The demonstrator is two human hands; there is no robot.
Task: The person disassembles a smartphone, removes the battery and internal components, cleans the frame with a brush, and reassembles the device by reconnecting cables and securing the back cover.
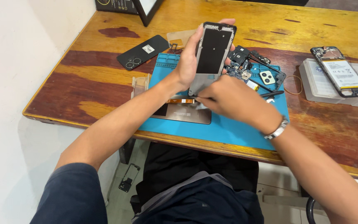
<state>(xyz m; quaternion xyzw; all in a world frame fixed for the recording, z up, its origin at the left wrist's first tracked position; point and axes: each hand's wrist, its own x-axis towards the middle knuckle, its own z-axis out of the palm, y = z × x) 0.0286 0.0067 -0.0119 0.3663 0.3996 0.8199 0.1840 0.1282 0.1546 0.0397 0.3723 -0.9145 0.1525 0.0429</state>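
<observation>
While the left hand grips a phone frame, right hand fingers pinching a thin tool, opened phone on clear box.

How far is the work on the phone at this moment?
Done: the black back cover is off and a circuit board lies loose on the blue mat. In hand: the left hand holds the phone frame upright; the right hand works at its lower edge. Left: the parts remain unassembled.

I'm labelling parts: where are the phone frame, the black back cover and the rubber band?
phone frame [213,52], head view, its dark centre panel.
black back cover [142,52], head view, its middle.
rubber band [293,84], head view, its left arc.
</observation>
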